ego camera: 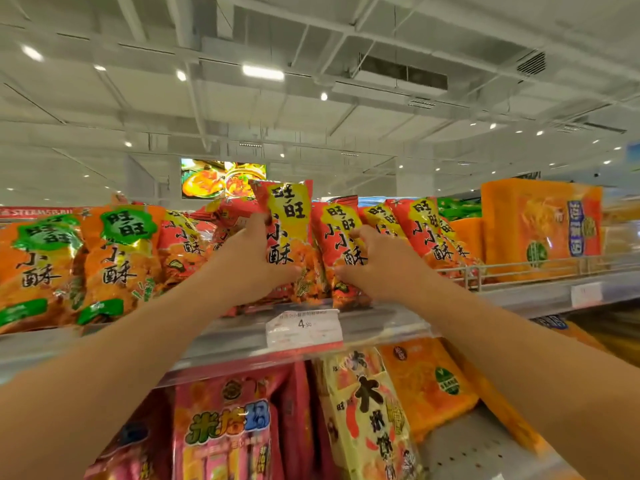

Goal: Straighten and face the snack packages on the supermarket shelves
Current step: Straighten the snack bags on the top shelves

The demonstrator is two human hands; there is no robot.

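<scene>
Both bare arms are reaching up to the top grey metal shelf (381, 327). The left hand (254, 259) is gripping a raised red-and-yellow foil snack bag (287, 220), thumb curled under its lower edge and fingers wrapped behind its left side, lifting it above the row. At its 3 o'clock, the right hand (375, 263) is pinching a second red foil snack bag (341, 233) still standing on the shelf, fingertips on its face and thumb at its lower left. At 9 o'clock, orange-and-green foil snack bags (114, 258) are standing facing outward. At 6 o'clock, a white paper price tag (304, 329) is sitting on the shelf edge.
</scene>
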